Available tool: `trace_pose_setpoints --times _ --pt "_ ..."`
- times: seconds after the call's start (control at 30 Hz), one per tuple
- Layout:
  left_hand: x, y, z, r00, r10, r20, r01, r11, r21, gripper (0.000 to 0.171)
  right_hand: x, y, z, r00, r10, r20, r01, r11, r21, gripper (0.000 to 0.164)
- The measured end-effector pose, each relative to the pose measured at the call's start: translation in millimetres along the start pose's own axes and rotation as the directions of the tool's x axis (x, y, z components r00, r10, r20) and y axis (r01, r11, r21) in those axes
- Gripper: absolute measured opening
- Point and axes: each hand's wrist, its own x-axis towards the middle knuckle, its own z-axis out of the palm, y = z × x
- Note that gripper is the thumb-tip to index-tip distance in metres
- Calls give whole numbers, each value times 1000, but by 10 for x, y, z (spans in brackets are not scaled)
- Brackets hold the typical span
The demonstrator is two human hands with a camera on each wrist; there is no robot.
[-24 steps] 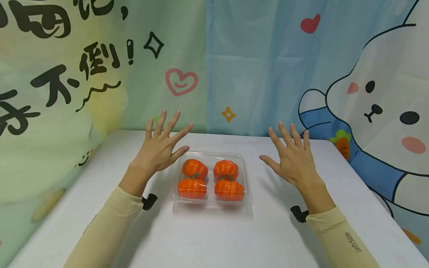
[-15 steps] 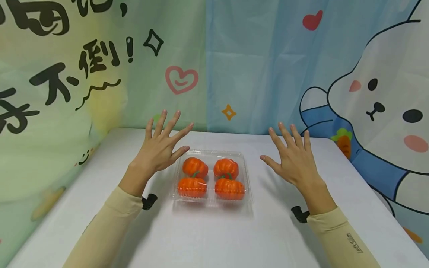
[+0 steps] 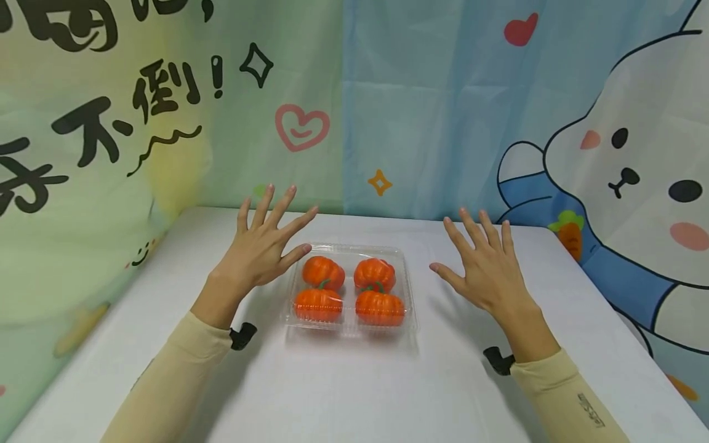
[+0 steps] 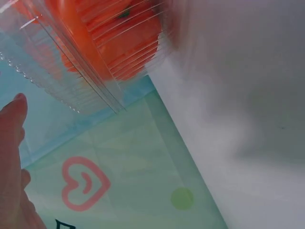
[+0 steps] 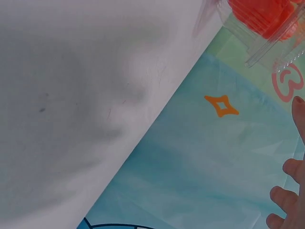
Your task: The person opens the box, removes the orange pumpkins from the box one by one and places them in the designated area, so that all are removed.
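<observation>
In the head view a clear plastic clamshell box [image 3: 348, 320] sits mid-table with several small orange pumpkins [image 3: 380, 308] inside, two of them in the front row. Green stems show on them through the lid. My left hand [image 3: 260, 246] hovers at the box's left side, fingers spread, its thumb tip overlapping the box's back left corner. To the right of the box my right hand [image 3: 487, 267] is held up with spread fingers, apart from it. Neither hand holds anything. The left wrist view shows the ribbed side of the box [image 4: 90, 81] close by.
The white table [image 3: 354, 394] carries the box, and both hands cast soft shadows on it. A printed cloth backdrop [image 3: 399, 111] with hearts, writing and a white cartoon animal hangs behind the table's back edge and along its sides.
The head view has tilted slightly, so the backdrop and box sit a little higher in it. Both hands keep their spread pose, and the box stays put on the table.
</observation>
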Motion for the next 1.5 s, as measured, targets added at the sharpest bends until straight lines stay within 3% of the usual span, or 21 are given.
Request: trace_pose_setpoints --times 0.3,0.6,1.17,1.5 --pt "-110 11 16 999 8 52 -6 999 -36 66 -48 -59 59 999 -37 3 37 999 32 88" --pt "-247 -10 4 996 -4 87 14 993 -117 66 -30 -141 66 994 -98 -48 100 994 52 85" --pt "-521 -65 -11 992 -45 118 66 981 -181 65 46 -398 47 966 -225 -131 239 965 105 81" --pt "-647 -104 -38 981 -82 176 120 968 -219 65 104 -573 47 948 -277 -156 299 944 139 80"
